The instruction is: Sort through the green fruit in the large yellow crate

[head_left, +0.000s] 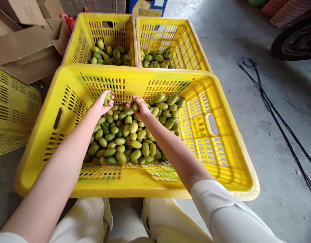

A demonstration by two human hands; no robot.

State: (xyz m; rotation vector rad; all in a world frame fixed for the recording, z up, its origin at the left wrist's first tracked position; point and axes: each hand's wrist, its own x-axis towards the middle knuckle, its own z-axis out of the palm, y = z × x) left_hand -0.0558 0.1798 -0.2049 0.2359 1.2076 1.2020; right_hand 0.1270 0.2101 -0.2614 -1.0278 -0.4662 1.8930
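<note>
Grey concrete floor runs off to the right, where a doubled black cable trails across it below a dark wheel, with pinkish baskets at the far edge. Over on the left, opened cardboard boxes crowd the corner above another yellow crate, and a scrap of red plastic pokes up beside them. Behind everything sits a blue carton.

Nearest the person, a big yellow crate holds a heap of green and yellowish oval fruit. Its far rim hides the lower part of two more crates, the back left crate and the back right crate, each with similar fruit inside. The person's bare forearms reach over the near rim, covering bits of the crate's sides and the pile.

Above the far part of the heap, the left hand has its fingers curled round a green fruit. Just to its right, well short of touching it, the right hand grips another fruit; whether it holds more than one, I can't tell.
</note>
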